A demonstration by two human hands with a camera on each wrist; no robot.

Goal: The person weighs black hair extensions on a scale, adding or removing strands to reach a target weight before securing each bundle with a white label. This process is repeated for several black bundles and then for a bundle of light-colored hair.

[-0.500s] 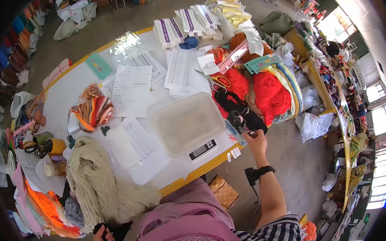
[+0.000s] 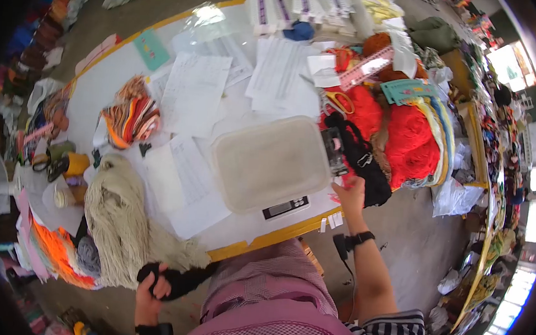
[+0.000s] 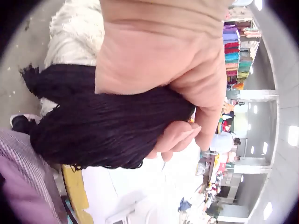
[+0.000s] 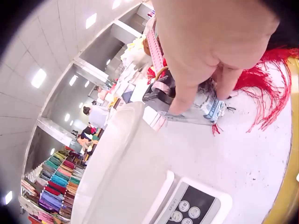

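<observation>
My left hand (image 2: 155, 281) grips a hank of black yarn (image 3: 112, 123) in front of the table edge, its fingers curled round the strands. My right hand (image 2: 351, 196) is at the table's right front, thumb and fingers spread apart. Just beyond its fingertips lies a small black and clear thing (image 2: 335, 151) with a pinkish roll in it, like a tape dispenser. In the right wrist view the fingers overlap it. Left of it a translucent plastic tub (image 2: 271, 164) sits on a white digital scale (image 2: 286, 208); the scale's buttons (image 4: 187, 212) show in the right wrist view.
Red yarn (image 2: 412, 139), more black yarn (image 2: 374, 180) and yellow-handled scissors (image 2: 338, 101) crowd the right side. Printed sheets (image 2: 196, 86) cover the middle. A cream hank (image 2: 117, 220) drapes over the left front edge, near a striped multicoloured bundle (image 2: 133, 119).
My right hand has drawn back from the small black and clear thing, which now lies against the tub's right side. My left hand has risen into fuller view with the black yarn.
</observation>
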